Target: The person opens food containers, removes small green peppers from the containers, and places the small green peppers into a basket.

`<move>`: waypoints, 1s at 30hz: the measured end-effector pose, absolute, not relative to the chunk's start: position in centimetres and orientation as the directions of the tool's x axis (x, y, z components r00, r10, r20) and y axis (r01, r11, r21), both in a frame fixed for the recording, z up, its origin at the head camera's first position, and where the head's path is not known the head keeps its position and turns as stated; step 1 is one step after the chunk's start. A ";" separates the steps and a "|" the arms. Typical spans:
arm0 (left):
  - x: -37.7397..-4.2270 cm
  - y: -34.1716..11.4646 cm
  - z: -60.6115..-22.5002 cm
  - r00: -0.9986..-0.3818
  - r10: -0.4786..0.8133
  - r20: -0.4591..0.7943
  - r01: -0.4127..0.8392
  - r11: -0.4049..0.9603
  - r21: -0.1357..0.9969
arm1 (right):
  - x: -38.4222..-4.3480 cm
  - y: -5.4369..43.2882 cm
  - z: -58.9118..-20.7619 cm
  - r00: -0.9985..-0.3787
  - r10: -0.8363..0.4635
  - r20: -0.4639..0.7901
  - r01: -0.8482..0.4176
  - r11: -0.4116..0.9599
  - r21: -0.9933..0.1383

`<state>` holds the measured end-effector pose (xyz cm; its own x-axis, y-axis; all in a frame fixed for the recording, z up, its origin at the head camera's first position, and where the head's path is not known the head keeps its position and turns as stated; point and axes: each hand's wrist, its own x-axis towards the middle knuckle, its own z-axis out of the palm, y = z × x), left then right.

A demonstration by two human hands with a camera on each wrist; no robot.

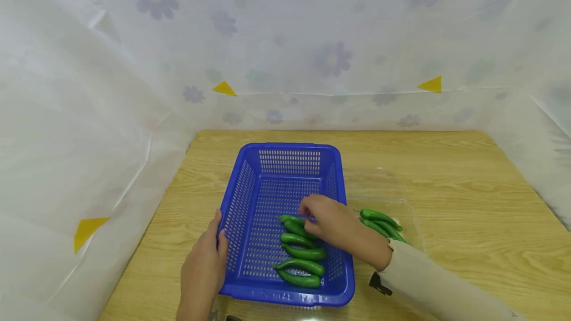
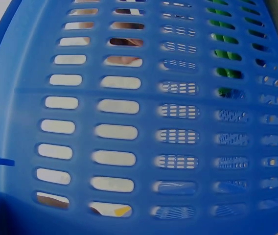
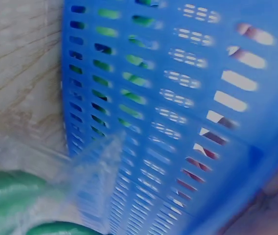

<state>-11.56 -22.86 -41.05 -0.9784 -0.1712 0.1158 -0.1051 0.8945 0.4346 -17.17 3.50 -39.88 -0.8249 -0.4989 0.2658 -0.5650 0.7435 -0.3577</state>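
A blue plastic basket (image 1: 287, 296) with slotted walls stands in front of me. My left hand (image 1: 202, 266) grips its left rim, the thumb over the edge; the left wrist view shows only the basket's outer wall (image 2: 149, 98). Several green chili peppers (image 1: 303, 253) lie in a column along the right part of the basket floor. My right hand (image 1: 330, 219) reaches over the right rim, fingers bent, its fingertips right at the farthest pepper (image 1: 291, 219) and covering that pepper's right end. I cannot tell whether the fingertips pinch it.
Right of the basket, more green peppers (image 1: 379, 219) lie in a clear plastic tray (image 1: 417, 227), its clear lid part (image 1: 374, 182) behind. They rest on a wooden table (image 1: 468, 202). White flowered sheeting (image 1: 285, 53) encloses the back and sides.
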 end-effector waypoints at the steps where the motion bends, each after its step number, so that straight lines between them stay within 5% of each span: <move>1: -11.5 -22.9 -41.0 -0.979 -0.172 0.113 -0.107 0.895 0.434 | -17.0 3.7 -39.7 -0.825 -0.497 0.268 -0.564 0.742 -0.361; 30: -11.7 -22.8 -40.9 -0.980 -0.185 0.072 -0.138 0.894 0.425 | -14.3 11.6 -39.5 -0.896 -0.377 0.236 -0.444 0.737 -0.510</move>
